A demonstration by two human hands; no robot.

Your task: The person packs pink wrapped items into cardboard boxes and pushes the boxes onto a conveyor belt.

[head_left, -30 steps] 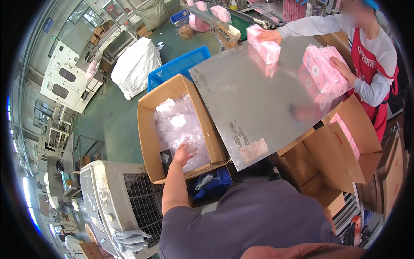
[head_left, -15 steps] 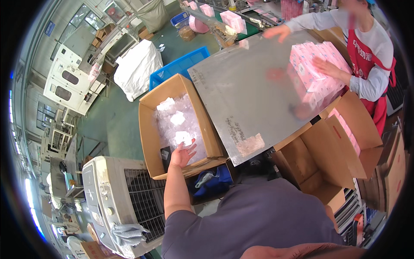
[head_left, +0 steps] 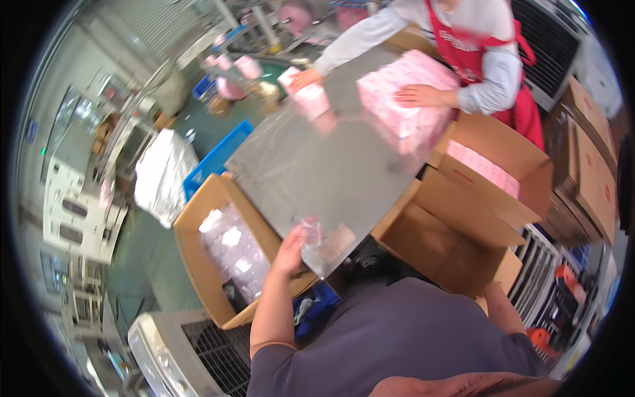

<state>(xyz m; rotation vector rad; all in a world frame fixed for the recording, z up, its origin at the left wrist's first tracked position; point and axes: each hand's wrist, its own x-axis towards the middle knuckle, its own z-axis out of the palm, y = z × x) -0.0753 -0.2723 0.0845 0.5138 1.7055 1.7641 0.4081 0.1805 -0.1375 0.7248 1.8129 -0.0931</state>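
Observation:
My left hand [head_left: 290, 253] is at the near left corner of the metal table [head_left: 284, 172]. Its fingers pinch a small, see-through piece of plastic film [head_left: 312, 230] with a pinkish tint, blurred by motion. Below that hand stands a carton [head_left: 187, 228] holding many clear plastic pieces [head_left: 239, 255] with white patches. My right hand [head_left: 492, 291] is by the near edge of an open carton [head_left: 430, 231]; its fingers are mostly hidden.
Across the table a co-worker in a red apron [head_left: 456, 49] has one hand on stacked pink packs [head_left: 403, 79] and the other on a separate pink pack [head_left: 307, 92]. Another carton [head_left: 529, 165] holds pink packs. A blue crate [head_left: 215, 162] and a white cooler unit [head_left: 155, 344] stand left.
My left hand has moved from over the plastic-filled carton to the table corner and now holds film. The co-worker's reaching hand is now on a pink pack. The view has turned right.

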